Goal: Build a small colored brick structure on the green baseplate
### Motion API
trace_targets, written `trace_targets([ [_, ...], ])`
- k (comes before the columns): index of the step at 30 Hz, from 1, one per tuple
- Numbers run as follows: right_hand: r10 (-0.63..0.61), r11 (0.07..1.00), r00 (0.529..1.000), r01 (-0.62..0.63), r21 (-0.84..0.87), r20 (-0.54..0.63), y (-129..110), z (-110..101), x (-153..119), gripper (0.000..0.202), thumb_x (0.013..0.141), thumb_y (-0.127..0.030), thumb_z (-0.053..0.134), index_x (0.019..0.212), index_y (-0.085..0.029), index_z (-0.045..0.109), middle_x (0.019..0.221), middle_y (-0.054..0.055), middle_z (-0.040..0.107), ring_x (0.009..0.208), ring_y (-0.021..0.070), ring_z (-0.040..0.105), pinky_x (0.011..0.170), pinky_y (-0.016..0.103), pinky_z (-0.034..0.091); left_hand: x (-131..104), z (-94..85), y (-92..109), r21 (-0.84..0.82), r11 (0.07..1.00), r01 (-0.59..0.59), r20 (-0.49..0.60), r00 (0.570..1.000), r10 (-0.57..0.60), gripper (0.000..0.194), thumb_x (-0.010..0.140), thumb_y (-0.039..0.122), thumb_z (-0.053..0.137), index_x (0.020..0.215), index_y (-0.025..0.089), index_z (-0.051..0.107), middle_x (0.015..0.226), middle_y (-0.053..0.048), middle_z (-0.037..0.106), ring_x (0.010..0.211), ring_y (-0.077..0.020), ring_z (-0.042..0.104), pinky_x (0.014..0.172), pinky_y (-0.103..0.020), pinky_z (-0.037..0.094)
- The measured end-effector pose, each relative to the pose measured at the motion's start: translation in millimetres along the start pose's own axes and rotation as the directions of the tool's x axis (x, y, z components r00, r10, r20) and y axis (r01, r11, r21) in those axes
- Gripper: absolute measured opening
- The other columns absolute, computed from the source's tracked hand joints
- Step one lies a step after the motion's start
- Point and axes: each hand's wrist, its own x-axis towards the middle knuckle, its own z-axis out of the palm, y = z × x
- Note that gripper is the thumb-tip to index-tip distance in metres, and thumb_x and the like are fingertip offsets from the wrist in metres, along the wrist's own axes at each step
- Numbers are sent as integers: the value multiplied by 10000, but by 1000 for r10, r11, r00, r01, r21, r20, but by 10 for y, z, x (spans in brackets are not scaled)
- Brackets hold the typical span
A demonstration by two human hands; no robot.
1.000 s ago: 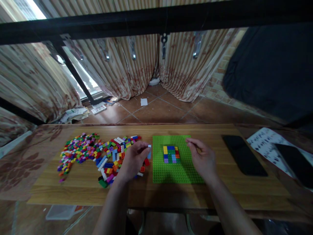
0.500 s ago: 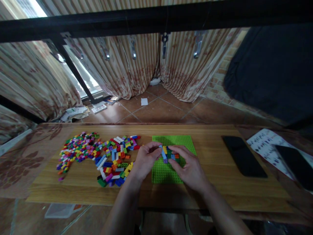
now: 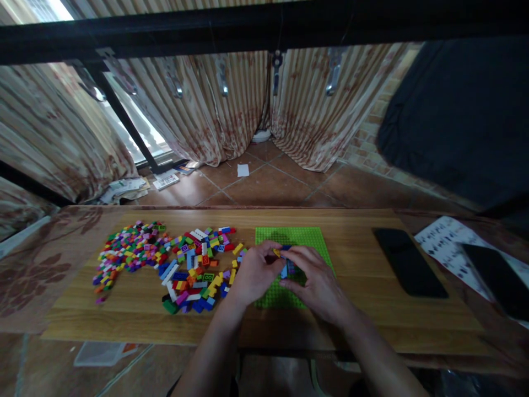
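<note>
Both hands are around a small block built of toy bricks (image 3: 284, 270), over the green studded baseplate (image 3: 308, 236). Its light blue, yellow and dark blue parts show between the fingers; the rest is hidden. My left hand (image 3: 259, 273) is closed on the block's left side, with thumb and fingers pressed together near a yellow brick. From the right, my right hand (image 3: 317, 280) grips the same block, fingers over its top and thumb at its near edge. Whether the block touches the baseplate, I cannot tell.
Left of the baseplate, loose larger bricks (image 3: 200, 284) lie spread on the wooden table (image 3: 355, 322). Beyond them is a heap of small bricks (image 3: 132, 245). To the right lie a black phone-like slab (image 3: 409, 262), a printed sheet (image 3: 438, 237) and another dark device (image 3: 491, 275).
My left hand has shifted right, closer to my right hand. The brick block has been turned between the fingers and less of it shows. The camera view has moved slightly.
</note>
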Motion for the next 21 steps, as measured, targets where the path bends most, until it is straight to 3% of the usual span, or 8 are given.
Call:
trace_targets([
  [6,31,999,999,-31,-20,-26,74,-49,-9,439,758,-243,697,1184,-252,590,1148,78,600,1080,276,534,939,474,456,13,91,18,154,988,-28,-32,999,33,272,796,196,566,1059,169,629,846,-33,711,753,-155,661,694,-250,500],
  [11,160,987,975,-164,-8,-152,253,-99,8,394,770,-297,684,1153,-238,612,1125,80,615,1078,274,543,941,478,448,52,56,9,331,944,-9,-208,975,83,220,841,206,530,1026,170,643,915,-60,710,810,-170,656,759,-289,506],
  [14,223,975,960,-221,26,-171,351,-122,27,396,773,-319,675,1156,-242,615,1132,73,625,1079,266,548,945,468,443,65,17,17,465,885,21,-276,953,122,205,835,160,519,990,163,654,952,-76,698,854,-183,646,811,-318,499],
  [21,297,951,949,-284,122,-102,355,-107,41,426,771,-311,658,1184,-227,599,1086,68,639,930,222,584,853,404,489,57,33,43,575,815,69,-228,970,78,211,844,167,530,1023,165,643,984,-77,672,808,-166,637,725,-278,499],
])
